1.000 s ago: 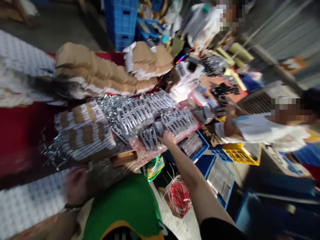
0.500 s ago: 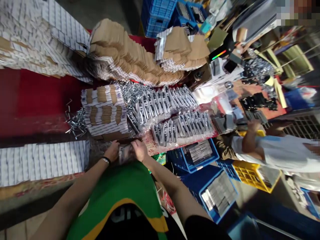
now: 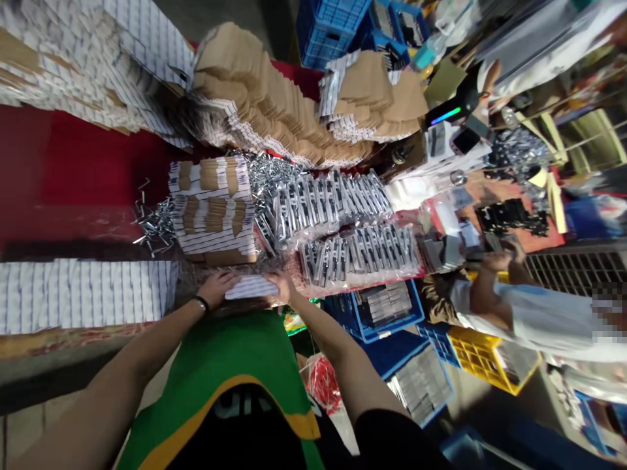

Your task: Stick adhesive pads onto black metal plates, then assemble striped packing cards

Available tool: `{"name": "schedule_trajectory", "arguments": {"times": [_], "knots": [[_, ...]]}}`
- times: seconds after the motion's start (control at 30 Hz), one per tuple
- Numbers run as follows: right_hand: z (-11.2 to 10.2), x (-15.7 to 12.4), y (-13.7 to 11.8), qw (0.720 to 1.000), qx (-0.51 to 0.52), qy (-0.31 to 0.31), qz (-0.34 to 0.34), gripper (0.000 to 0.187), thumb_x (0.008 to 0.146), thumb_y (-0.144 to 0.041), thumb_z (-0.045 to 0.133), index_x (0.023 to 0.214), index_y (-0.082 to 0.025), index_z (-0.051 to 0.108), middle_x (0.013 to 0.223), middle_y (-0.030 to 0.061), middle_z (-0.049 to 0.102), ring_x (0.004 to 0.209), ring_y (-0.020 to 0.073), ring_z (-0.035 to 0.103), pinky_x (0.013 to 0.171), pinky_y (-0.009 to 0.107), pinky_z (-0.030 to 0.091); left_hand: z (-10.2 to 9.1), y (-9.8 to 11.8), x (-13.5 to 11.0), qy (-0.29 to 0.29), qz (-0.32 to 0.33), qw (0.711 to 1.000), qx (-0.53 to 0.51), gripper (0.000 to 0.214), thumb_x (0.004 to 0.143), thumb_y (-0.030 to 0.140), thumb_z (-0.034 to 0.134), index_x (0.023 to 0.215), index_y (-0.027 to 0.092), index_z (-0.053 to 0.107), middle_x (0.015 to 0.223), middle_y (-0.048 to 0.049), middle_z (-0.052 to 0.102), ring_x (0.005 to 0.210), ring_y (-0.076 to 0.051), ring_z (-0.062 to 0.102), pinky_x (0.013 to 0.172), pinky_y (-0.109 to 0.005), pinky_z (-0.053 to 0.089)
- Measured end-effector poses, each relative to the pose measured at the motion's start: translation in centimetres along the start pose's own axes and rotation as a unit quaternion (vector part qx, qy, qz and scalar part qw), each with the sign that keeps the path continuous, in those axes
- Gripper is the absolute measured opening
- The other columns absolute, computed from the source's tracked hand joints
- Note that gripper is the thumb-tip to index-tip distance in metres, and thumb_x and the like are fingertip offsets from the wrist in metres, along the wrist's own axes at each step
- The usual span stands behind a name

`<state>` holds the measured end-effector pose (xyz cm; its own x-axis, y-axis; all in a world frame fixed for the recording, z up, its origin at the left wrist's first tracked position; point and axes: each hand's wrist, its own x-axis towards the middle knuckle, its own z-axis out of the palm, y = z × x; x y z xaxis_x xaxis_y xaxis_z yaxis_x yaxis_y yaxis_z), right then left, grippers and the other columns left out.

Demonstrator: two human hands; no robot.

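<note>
A small white box (image 3: 251, 287) with fine blue printing lies level at the table's front edge, in front of my green apron. At its left end, my left hand (image 3: 217, 289) grips it with bent fingers. My right hand (image 3: 281, 286) closes on the opposite end. Just beyond stands a stack of flat white-and-brown cartons (image 3: 213, 212), with loose metal pins (image 3: 157, 224) at its left. To the right lie rows of metal parts in clear plastic sleeves (image 3: 360, 248).
Finished-looking white boxes (image 3: 88, 297) line the front left. Flattened brown cartons (image 3: 264, 91) are piled at the back. Blue crates (image 3: 386, 331) holding grey parts stand below the right edge. A person in a light shirt (image 3: 543, 313) works farther right, beside a yellow crate (image 3: 482, 358).
The box between my hands now shows its broad white printed side, where a narrow, blurred surface showed before. My hands have spread farther apart. The camera view has shifted slightly.
</note>
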<state>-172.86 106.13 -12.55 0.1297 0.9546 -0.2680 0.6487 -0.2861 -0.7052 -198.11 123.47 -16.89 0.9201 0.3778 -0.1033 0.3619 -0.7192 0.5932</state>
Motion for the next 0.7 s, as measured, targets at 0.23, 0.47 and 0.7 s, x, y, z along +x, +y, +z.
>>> {"name": "schedule_trajectory", "arguments": {"times": [0.23,0.47,0.7], "knots": [[2.8,-2.3,-1.5,0.964,-0.257,-0.066,0.030,0.092,0.092,-0.047,0.067,0.167,-0.022,0.021,0.164,0.0231,0.035,0.142,0.0425,0.042,0.115,0.058,0.037,-0.5,4.4,-0.5,-0.083,0.055,0.974,0.203,0.081,0.092,0.058,0.059,0.159,0.015,0.043,0.163,-0.0218,0.041,0.151,-0.041,0.034,0.125,-0.062,0.011],[3.5,-2.2,-2.0,0.947,-0.313,-0.070,-0.014,0.078,0.100,-0.039,0.054,0.167,-0.018,0.020,0.150,0.0238,0.049,0.132,0.0354,0.052,0.110,0.046,0.044,0.6,5.1,1.2,-0.123,0.057,0.972,0.193,0.073,0.092,0.053,0.065,0.155,0.020,0.049,0.151,-0.0222,0.055,0.125,-0.037,0.060,0.106,-0.048,0.043],[4.8,-2.6,-3.6,0.935,-0.348,-0.050,0.043,0.082,0.097,-0.038,0.059,0.167,-0.018,0.021,0.157,0.0271,0.042,0.132,0.0411,0.051,0.111,0.057,0.039,2.1,8.0,-0.8,-0.072,-0.009,0.972,0.224,0.087,0.091,0.057,0.065,0.162,0.017,0.037,0.159,-0.0271,0.043,0.145,-0.045,0.039,0.118,-0.061,0.027]]}}
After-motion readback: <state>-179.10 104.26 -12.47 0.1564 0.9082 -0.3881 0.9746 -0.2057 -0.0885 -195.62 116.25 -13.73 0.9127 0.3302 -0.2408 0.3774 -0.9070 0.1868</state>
